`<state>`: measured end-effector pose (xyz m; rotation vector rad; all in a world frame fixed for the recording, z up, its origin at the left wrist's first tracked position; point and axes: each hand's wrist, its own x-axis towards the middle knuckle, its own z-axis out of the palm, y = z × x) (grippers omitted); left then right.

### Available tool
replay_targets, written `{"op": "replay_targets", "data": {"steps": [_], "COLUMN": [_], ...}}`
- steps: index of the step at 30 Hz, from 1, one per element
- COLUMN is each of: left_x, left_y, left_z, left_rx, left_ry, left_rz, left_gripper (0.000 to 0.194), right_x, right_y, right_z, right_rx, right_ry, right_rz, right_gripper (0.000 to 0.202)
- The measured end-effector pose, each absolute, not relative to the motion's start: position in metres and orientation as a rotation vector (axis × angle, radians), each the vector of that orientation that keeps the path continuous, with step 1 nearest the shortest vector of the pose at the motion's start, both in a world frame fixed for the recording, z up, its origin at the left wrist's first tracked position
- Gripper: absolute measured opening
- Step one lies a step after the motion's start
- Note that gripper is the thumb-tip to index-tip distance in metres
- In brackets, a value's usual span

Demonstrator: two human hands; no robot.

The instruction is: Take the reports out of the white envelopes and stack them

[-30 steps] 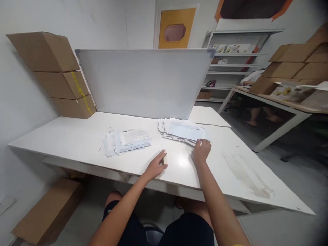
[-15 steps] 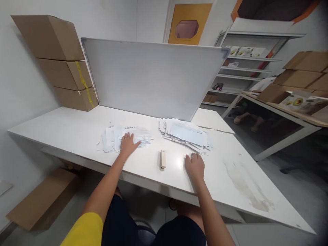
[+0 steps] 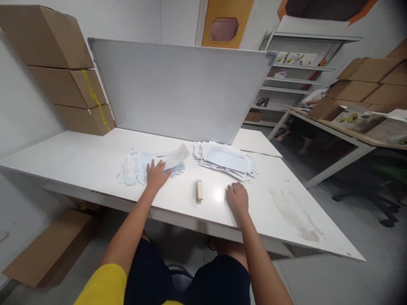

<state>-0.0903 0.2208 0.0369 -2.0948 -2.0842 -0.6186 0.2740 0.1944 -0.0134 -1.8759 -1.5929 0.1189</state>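
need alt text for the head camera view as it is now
A person's left hand rests on a loose paper stack, its top sheet curling up; the right hand is near a second stack, with a cream stapler between the hands.

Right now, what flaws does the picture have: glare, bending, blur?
Head view: a bright glare spot on the desk between the stapler and right hand; head view: wide-angle stretching toward the edges, boxes at left leaning outward; head view: dark, smeared upper-right corner, print on the papers mostly too soft to read.
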Motion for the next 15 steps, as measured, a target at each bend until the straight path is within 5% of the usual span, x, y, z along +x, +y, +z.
{"op": "replay_targets", "data": {"steps": [3, 15], "left_x": [-0.09, -0.089], "left_y": [0.224, 0.22], "left_z": [0.034, 0.045], "left_rx": [-2.039, -1.99], "left_ry": [-2.177, -2.119], "left_rz": [-0.541, -0.547], "left_gripper": [0.077, 0.053], "right_x": [0.274, 0.273], "right_y": [0.194, 0.198], "right_z": [-0.013, -0.007], "right_rx": [-1.864, -1.826], "right_ry": [-1.583, -1.558], "right_rz": [0.115, 0.096], "right_gripper": [0.042, 0.037]}}
